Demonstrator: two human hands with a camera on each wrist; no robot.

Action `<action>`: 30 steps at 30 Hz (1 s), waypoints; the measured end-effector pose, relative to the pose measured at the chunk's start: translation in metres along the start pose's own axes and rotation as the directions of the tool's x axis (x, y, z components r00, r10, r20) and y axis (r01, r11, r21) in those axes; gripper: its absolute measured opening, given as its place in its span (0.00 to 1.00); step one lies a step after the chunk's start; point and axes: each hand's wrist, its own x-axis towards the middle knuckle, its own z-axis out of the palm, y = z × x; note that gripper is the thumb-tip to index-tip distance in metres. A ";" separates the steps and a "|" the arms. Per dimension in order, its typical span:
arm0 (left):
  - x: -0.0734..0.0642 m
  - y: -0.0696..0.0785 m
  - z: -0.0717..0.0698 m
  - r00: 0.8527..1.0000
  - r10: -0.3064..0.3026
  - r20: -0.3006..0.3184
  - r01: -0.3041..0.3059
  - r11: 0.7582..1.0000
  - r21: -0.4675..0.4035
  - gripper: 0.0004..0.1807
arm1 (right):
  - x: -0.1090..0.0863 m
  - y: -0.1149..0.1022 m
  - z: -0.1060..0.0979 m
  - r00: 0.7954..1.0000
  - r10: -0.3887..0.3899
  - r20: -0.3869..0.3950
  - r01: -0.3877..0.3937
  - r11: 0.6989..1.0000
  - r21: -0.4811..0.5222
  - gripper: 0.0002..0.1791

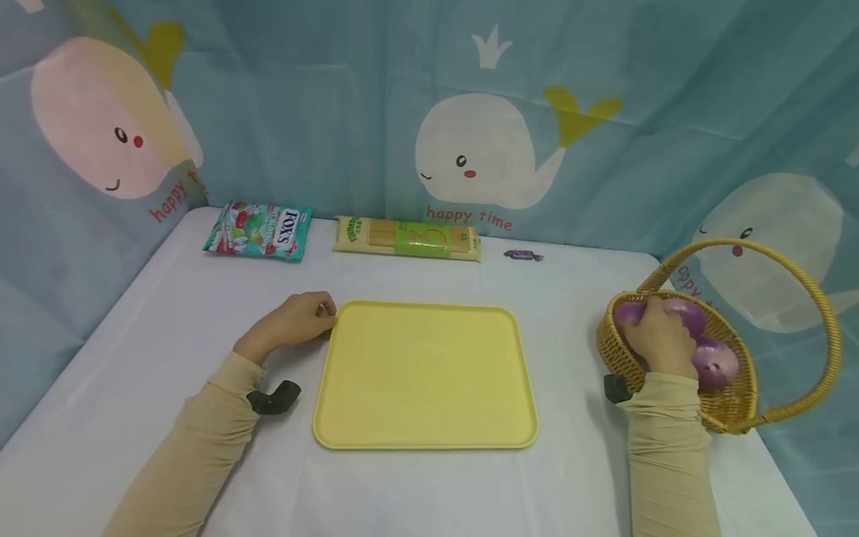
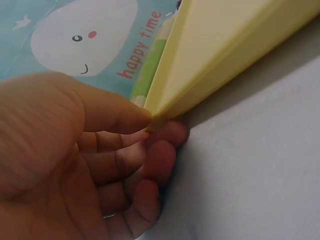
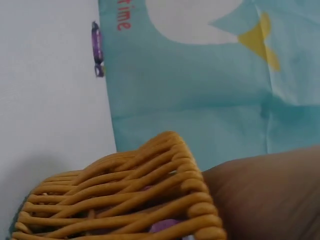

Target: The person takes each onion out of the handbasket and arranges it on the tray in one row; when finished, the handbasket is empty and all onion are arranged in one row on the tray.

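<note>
From where I stand, the flat, rounded-corner yellow tray (image 1: 423,373) anchors everything. At its far left corner, the left hand (image 1: 295,322) pinches the rim, thumb against the edge and fingers curled below, seemingly to keep the smooth, light-looking tray from sliding. Well to the tray's right, the right hand (image 1: 661,339) reaches into a tan woven basket (image 1: 612,347) with a tall hooped handle, its fingers over glossy purple rounded pieces (image 1: 715,363); I can't tell whether it grips one. The basket's open top probably suits that reach from above.

Beyond the tray lie a crinkly teal FOX'S sweet bag (image 1: 262,231) to the left, a long, flat green-and-beige packet (image 1: 409,239) directly behind, and a tiny purple twist-wrapped candy (image 1: 523,255) toward the right, apparently set back to leave working room around the tray.
</note>
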 end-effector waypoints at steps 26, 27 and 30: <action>0.000 -0.003 0.004 1.000 -0.008 0.009 0.008 0.999 -0.039 0.10 | -0.048 -0.204 0.089 0.568 -0.809 -0.149 0.804 0.585 -0.109 0.35; 0.000 -0.003 0.003 1.000 -0.001 0.005 0.001 0.999 -0.037 0.10 | -0.049 -0.209 0.092 0.558 -0.819 -0.136 0.813 0.572 -0.109 0.34; 0.000 -0.004 0.003 1.000 0.008 0.003 -0.008 0.999 -0.043 0.09 | -0.051 -0.220 0.098 0.520 -0.849 -0.092 0.844 0.527 -0.097 0.35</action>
